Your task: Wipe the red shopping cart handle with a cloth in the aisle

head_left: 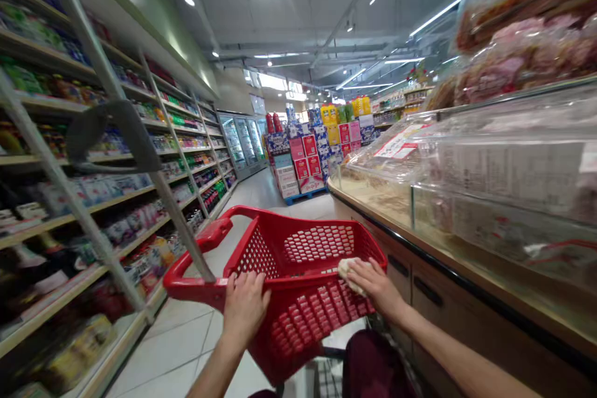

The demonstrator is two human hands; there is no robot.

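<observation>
Red slotted plastic basket (pixel 298 286), tilted, handle forward; crumpled pale cloth (pixel 349 275) on its rim.

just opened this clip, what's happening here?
A person stands in a supermarket aisle with both hands on a red shopping basket. The left hand grips the basket's near rim. The right hand presses a pale cloth against the right side of the rim. The basket looks empty inside. Stocked shelves run along the left, a glass-fronted food counter along the right, and stacked cartons stand at the aisle's end.

Supermarket: stocked shelves (pixel 60 211), drinks fridges (pixel 242 143), stacked cartons (pixel 305 161).
</observation>
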